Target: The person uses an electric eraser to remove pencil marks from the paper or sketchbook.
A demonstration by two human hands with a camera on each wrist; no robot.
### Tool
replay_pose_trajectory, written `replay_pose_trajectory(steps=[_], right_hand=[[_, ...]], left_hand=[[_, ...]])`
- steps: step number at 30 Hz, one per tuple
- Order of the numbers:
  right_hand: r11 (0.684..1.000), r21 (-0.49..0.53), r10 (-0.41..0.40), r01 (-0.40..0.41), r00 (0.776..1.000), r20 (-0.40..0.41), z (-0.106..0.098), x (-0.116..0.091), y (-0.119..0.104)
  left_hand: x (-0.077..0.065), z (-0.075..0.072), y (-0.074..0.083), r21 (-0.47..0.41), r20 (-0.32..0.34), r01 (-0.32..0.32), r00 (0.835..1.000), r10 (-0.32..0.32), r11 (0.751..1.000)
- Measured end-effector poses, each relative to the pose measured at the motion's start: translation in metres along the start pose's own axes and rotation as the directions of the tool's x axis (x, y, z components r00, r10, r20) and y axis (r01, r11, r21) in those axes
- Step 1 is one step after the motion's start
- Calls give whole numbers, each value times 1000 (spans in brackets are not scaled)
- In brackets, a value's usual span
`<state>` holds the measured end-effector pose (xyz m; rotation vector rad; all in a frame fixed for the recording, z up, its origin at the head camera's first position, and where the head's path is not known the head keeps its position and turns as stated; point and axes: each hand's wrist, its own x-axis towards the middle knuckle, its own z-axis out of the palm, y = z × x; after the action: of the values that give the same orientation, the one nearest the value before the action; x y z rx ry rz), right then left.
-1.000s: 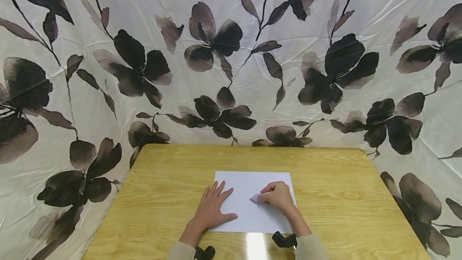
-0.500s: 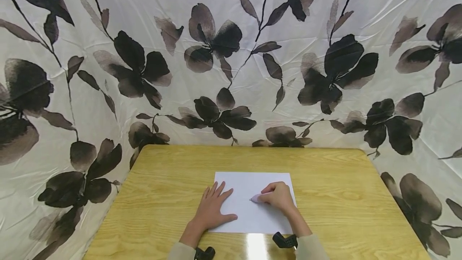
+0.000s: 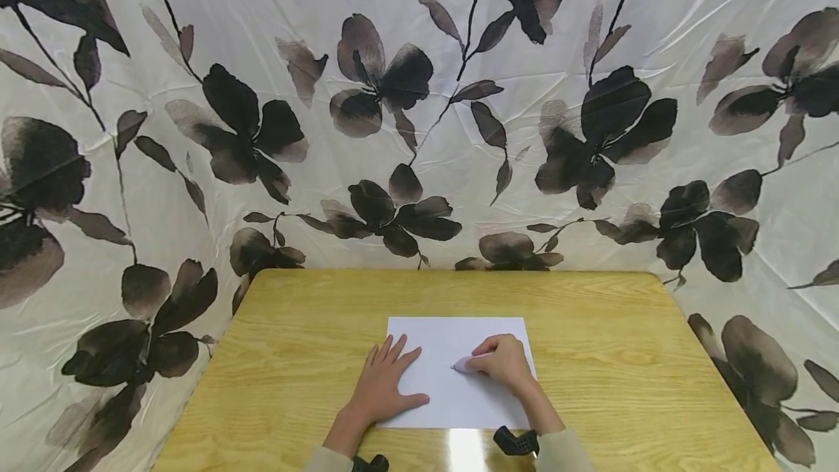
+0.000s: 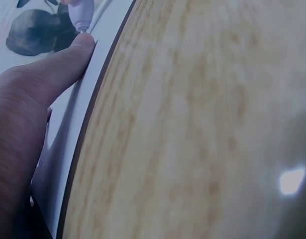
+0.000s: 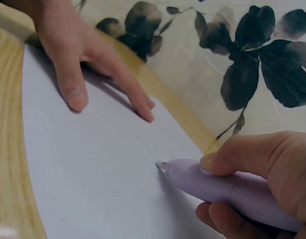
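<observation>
A sheet of white paper (image 3: pixel 439 414) lies on the table. My left hand (image 3: pixel 385 387) rests on its left part, fingers spread and thumb stretched toward the middle. My right hand (image 3: pixel 506 364), over the paper's right half, grips a thick lavender pen-shaped tool (image 3: pixel 464 364) between thumb and fingers. In the right wrist view, the lavender tool (image 5: pixel 212 184) slants down to a narrow metal tip (image 5: pixel 161 164) right at the paper, beside a faint thin line. A few small specks dot the sheet there. The left thumb (image 4: pixel 68 59) shows in the left wrist view; the other left fingers are mostly hidden.
The wood-grain table (image 3: pixel 314 312) extends around the sheet, with a bright reflection near its front. A white cloth with dark flowers (image 3: pixel 387 130) hangs behind and at both sides. Black wrist devices (image 3: pixel 515 441) sit on both wrists.
The head view has tilted slightly, so the whole scene sits a little lower. Both hands and the lavender tool keep nearly the same place on the paper.
</observation>
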<state>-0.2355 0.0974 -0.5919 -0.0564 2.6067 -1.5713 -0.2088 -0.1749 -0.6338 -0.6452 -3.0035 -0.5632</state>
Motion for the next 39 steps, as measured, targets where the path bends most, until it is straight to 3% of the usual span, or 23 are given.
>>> replay_pose_trajectory(steps=[31, 39], right_hand=[[1000, -8, 4, -5, 1000, -19, 3, -3, 2], [1000, -3, 3, -3, 1000, -8, 3, -4, -1]], left_hand=[[-1, 5, 0, 0, -13, -10, 1000, 10, 1000], [-1, 4, -1, 1, -46, -17, 999, 17, 1000]])
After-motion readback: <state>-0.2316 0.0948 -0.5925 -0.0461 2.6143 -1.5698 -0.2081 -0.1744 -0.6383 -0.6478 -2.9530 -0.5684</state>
